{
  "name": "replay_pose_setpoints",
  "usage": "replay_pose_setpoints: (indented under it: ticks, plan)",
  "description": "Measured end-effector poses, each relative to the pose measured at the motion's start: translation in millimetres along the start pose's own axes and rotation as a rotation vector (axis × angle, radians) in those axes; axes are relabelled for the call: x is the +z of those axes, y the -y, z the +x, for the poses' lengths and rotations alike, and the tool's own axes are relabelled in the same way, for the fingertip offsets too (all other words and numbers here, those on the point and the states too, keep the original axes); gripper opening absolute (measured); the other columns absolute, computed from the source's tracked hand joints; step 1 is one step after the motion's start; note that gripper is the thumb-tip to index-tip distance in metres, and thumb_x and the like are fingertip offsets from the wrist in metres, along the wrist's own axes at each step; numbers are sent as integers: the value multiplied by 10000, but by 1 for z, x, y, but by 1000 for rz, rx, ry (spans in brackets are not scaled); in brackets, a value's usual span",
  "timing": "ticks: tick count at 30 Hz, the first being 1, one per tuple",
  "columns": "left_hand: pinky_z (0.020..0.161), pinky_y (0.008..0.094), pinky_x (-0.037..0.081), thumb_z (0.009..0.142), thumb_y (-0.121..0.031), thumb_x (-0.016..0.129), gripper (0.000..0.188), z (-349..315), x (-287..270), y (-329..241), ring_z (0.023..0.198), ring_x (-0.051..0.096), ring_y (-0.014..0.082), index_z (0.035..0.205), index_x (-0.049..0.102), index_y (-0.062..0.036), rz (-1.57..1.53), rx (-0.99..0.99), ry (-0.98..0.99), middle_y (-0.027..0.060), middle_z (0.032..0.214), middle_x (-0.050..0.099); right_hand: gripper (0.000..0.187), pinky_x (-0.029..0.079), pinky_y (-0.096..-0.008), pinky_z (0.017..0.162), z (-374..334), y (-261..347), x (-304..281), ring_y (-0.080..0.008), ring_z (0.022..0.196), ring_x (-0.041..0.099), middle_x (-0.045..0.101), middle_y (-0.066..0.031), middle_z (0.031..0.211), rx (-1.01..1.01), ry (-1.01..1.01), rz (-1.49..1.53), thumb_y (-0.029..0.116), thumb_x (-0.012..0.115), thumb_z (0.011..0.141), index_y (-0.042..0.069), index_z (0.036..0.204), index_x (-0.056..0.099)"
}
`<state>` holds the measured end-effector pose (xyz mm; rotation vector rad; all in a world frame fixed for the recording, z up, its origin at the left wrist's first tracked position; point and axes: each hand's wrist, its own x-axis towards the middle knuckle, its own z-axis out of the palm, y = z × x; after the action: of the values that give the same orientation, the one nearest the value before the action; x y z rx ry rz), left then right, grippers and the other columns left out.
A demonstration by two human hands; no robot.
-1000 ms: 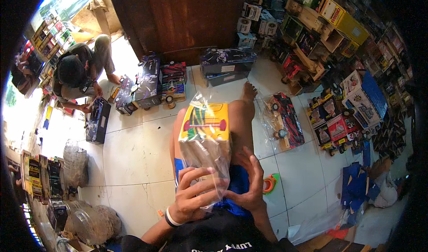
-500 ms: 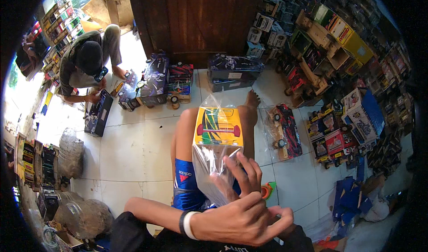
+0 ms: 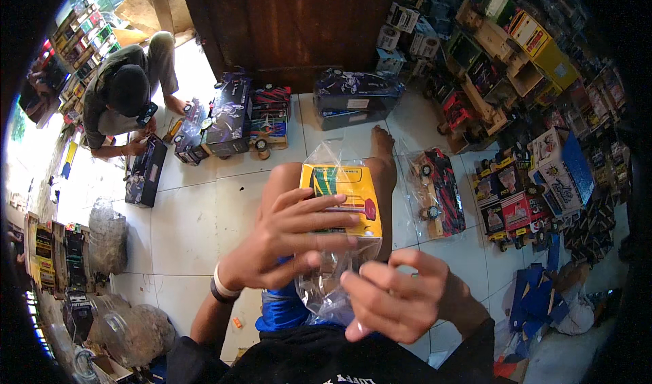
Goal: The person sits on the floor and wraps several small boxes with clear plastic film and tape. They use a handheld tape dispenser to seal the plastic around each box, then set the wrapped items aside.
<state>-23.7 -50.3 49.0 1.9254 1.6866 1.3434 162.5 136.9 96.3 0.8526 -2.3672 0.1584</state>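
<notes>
A yellow box (image 3: pixel 346 180) with a red and green picture rests on my lap inside a clear plastic bag (image 3: pixel 326 282). The bag's loose, crumpled part hangs toward me. My left hand (image 3: pixel 292 228), with a white and a dark band at the wrist, lies over the box's near left part, fingers stretched and spread. To the right of the loose plastic, my right hand (image 3: pixel 401 296) is closed with curled fingers. Its fingertips are at the bag's edge, and what they hold is hidden.
Across the floor a person (image 3: pixel 129 92) crouches over a dark box (image 3: pixel 146 173). More dark boxes (image 3: pixel 356 102) stand by the brown door. A wrapped wooden toy truck (image 3: pixel 438 190) lies to my right, near stacked toy trucks (image 3: pixel 509 200). Blue scraps (image 3: pixel 533 302) lie lower right.
My left hand has swung from the near right, where it crossed my right hand, up and left onto the box. My right hand now shows fully. The orange and green round thing is largely covered.
</notes>
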Motion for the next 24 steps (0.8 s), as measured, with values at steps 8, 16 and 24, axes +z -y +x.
replay_pose_setpoints:
  ticks: [8, 16, 24]
  plan:
    - [1224, 536, 316, 1114, -601, 275, 737, -23, 34, 8, 1375, 552, 383, 1301, 725, -48, -336, -87, -387, 239, 1438, 612, 480, 408, -290, 500, 20, -72, 13, -171, 577, 596, 561, -36, 689, -32, 64, 94, 478, 759, 888, 89, 682, 568]
    - [1245, 505, 298, 902, -613, 745, 544, -27, 55, -12, 1514, 360, 405, 1127, 849, -129, 374, -288, -428, 189, 1574, 534, 473, 447, -308, 505, 34, -110, 36, -190, 569, 606, 573, -33, 696, 8, 54, 175, 495, 771, 870, 76, 718, 613]
    - [1195, 517, 339, 967, -295, 748, 249, -17, 46, -28, 1394, 458, 398, 1073, 854, -96, 216, -539, -561, 207, 1530, 576, 456, 434, -334, 509, 50, -126, 43, -206, 558, 576, 532, -43, 672, 5, 93, 216, 475, 780, 847, 89, 701, 585]
